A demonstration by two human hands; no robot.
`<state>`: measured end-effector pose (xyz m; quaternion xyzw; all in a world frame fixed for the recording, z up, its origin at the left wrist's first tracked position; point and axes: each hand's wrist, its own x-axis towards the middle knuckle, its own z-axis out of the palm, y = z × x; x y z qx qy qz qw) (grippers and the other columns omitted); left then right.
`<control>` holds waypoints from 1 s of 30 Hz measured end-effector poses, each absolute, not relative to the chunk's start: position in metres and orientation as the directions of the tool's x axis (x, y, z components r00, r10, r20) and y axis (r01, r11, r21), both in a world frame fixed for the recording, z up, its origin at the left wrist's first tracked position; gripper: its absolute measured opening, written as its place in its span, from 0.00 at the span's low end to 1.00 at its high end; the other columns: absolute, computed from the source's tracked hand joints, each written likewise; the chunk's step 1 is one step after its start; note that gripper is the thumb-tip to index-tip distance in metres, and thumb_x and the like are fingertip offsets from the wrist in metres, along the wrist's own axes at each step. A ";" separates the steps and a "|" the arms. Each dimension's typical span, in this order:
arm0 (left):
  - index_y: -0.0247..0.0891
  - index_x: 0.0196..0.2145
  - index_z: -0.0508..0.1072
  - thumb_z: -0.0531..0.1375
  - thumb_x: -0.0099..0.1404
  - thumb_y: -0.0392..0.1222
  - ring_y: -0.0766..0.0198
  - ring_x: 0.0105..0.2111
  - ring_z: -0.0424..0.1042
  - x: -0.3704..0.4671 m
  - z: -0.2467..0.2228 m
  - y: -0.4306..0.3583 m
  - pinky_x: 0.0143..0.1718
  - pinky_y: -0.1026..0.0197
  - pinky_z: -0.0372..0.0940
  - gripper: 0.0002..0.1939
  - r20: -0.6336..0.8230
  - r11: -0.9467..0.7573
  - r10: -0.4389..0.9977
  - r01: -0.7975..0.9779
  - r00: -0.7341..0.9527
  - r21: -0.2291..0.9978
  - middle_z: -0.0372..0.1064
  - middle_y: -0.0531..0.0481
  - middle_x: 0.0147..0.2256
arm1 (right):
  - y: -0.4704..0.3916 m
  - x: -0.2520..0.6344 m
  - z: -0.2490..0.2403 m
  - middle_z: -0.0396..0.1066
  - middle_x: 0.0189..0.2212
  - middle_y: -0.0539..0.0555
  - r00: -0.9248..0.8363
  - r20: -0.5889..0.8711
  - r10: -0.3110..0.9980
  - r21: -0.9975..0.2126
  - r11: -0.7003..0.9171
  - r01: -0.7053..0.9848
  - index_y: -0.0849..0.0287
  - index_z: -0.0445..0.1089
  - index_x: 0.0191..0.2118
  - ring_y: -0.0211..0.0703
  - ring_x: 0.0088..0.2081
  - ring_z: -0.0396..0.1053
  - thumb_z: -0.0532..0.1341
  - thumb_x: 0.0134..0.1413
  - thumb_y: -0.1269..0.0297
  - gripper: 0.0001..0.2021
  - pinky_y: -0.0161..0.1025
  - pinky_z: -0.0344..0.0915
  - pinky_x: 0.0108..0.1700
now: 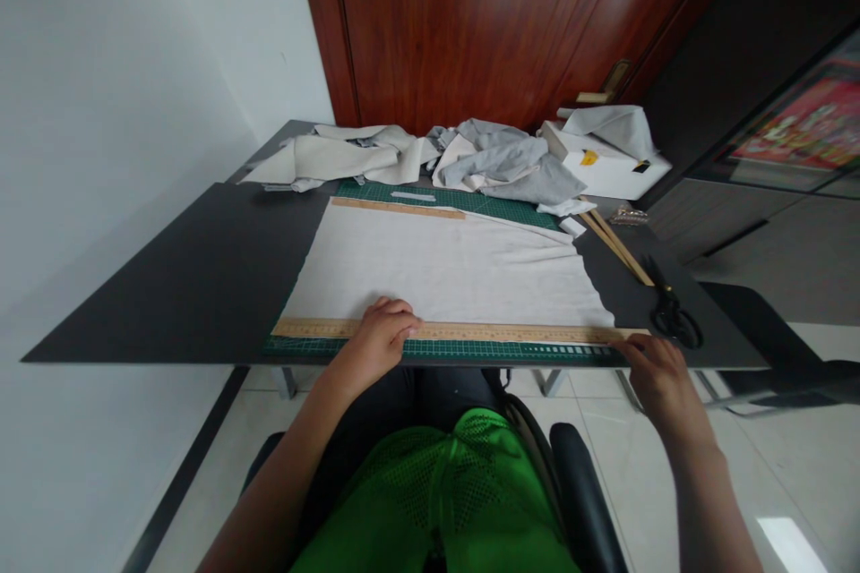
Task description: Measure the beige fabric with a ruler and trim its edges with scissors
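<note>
A white cloth (443, 273) lies over a green cutting mat (470, 348) on the dark table. Along the cloth's near edge runs a long wooden ruler (511, 333). My left hand (386, 331) presses on this ruler left of its middle, fingers bent together. At the ruler's right end, my right hand (649, 354) has its fingers closed around or against the end; the exact grip is too small to tell. A shorter wooden ruler (396, 208) rests along the cloth's far edge.
Crumpled cloth pieces (349, 157) and grey fabric (511, 161) lie at the table's back. A white box (601, 163), wooden strips (618, 243) and black scissors (672, 313) are on the right. A wall borders the left, a wooden door (457, 18) the back.
</note>
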<state>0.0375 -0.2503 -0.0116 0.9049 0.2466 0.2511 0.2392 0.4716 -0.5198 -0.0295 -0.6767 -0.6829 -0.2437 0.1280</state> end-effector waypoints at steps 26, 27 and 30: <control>0.42 0.40 0.82 0.57 0.69 0.27 0.56 0.46 0.69 0.036 -0.008 -0.257 0.50 0.52 0.64 0.15 0.290 -0.722 0.607 0.361 0.740 0.590 0.75 0.49 0.40 | -0.444 0.317 -0.016 0.76 0.39 0.55 0.148 0.601 0.785 -0.475 0.202 0.856 0.50 0.72 0.46 0.51 0.42 0.77 0.58 0.71 0.68 0.06 0.48 0.75 0.45; 0.42 0.40 0.82 0.57 0.69 0.27 0.56 0.46 0.69 0.036 -0.008 -0.258 0.50 0.52 0.64 0.15 0.287 -0.718 0.612 0.366 0.737 0.592 0.75 0.49 0.40 | -0.435 0.301 -0.018 0.77 0.39 0.55 0.137 0.577 0.805 -0.512 0.226 0.829 0.50 0.73 0.48 0.51 0.41 0.77 0.59 0.71 0.66 0.07 0.48 0.75 0.44; 0.42 0.39 0.82 0.56 0.69 0.27 0.56 0.45 0.69 0.037 -0.006 -0.260 0.51 0.52 0.64 0.16 0.282 -0.712 0.618 0.370 0.734 0.597 0.75 0.48 0.40 | -0.410 0.263 -0.019 0.78 0.39 0.54 0.118 0.531 0.839 -0.607 0.279 0.744 0.50 0.74 0.49 0.49 0.41 0.77 0.58 0.73 0.64 0.08 0.46 0.75 0.44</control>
